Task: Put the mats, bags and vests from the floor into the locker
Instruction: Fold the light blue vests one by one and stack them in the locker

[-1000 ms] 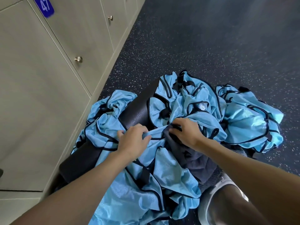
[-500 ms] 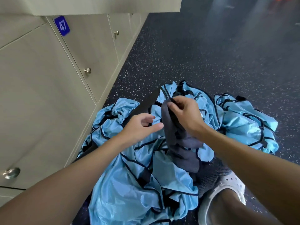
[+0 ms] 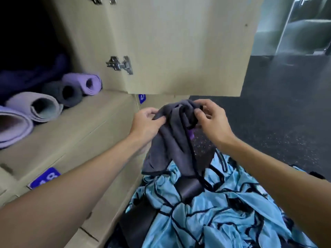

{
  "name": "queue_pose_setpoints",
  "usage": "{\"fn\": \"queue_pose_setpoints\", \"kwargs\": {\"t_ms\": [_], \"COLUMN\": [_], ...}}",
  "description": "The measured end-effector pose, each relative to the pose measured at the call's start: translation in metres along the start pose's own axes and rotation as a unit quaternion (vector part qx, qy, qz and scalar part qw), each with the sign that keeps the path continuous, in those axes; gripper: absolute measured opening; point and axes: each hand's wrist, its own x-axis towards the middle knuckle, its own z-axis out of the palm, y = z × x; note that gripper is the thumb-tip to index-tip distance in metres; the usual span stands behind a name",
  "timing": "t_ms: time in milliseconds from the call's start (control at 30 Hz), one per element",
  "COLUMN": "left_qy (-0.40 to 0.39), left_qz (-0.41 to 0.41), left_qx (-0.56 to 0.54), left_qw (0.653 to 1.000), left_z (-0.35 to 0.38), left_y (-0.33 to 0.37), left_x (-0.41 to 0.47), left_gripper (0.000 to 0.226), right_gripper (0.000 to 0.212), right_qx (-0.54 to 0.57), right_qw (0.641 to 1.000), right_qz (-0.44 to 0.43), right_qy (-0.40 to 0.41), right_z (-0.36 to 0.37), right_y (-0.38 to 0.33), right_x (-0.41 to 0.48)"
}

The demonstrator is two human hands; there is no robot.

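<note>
the open locker (image 3: 80, 42) stands at my left with rolled mats (image 3: 43, 106) already inside, and the blue vests (image 3: 223, 212) lie heaped on the floor (image 3: 268, 131). i hold the dark bag (image 3: 172, 140) above that heap, left grip (image 3: 145, 124) and right grip (image 3: 213, 122) both pinching its bunched top, probably to gather it for stowing. half a second ago it hung lower, in the right grip alone.

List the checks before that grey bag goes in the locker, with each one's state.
1. Left hand and right hand both grip the bag: ok.
2. Locker door open: ok.
3. Space above the mats inside: cannot tell, too dark.
4. Bag bundled up: not ok, it hangs loose.
5. Bag clear of the vests: cannot tell, its lower end overlaps them in this view.
</note>
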Motion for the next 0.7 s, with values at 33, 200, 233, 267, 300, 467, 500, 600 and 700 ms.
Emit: {"fn": "queue_pose_setpoints", "kwargs": {"t_ms": [33, 200, 233, 267, 300, 467, 500, 600, 700], "left_qy": [0.028, 0.142, 0.154, 0.162, 0.167, 0.168, 0.172, 0.187, 0.244], "left_qz": [0.008, 0.045, 0.053, 0.059, 0.063, 0.058, 0.058, 0.062, 0.072], "left_qx": [-0.002, -0.022, -0.024, -0.021, -0.020, -0.023, -0.007, 0.033, 0.122], "left_qw": [1.000, 0.989, 0.986, 0.985, 0.984, 0.984, 0.983, 0.980, 0.959], "left_z": [-0.013, -0.069, -0.078, -0.087, -0.096, -0.140, -0.149, -0.178, -0.210], "left_y": [0.012, 0.059, 0.064, 0.070, 0.075, 0.092, 0.093, 0.089, 0.073], "left_x": [0.007, 0.032, 0.035, 0.036, 0.037, 0.037, 0.037, 0.037, 0.042], "left_gripper": [0.015, 0.007, 0.006, 0.004, 0.004, 0.015, 0.017, 0.013, 0.019], "right_gripper": [0.024, 0.081, 0.089, 0.092, 0.092, 0.076, 0.073, 0.070, 0.068], "right_qx": [0.016, -0.004, -0.010, -0.001, 0.015, 0.066, 0.068, 0.073, 0.072], "right_qw": [0.999, 0.963, 0.960, 0.961, 0.964, 0.966, 0.965, 0.957, 0.953], "right_qz": [-0.007, -0.078, -0.096, -0.112, -0.128, -0.167, -0.176, -0.193, -0.203], "right_qy": [-0.045, -0.259, -0.262, -0.251, -0.234, -0.184, -0.183, -0.205, -0.215], "right_z": [0.011, 0.070, 0.082, 0.094, 0.106, 0.162, 0.173, 0.205, 0.232], "right_y": [-0.012, -0.057, -0.064, -0.069, -0.074, -0.095, -0.098, -0.103, -0.101], "right_x": [0.008, 0.035, 0.039, 0.044, 0.049, 0.073, 0.077, 0.089, 0.103]}}
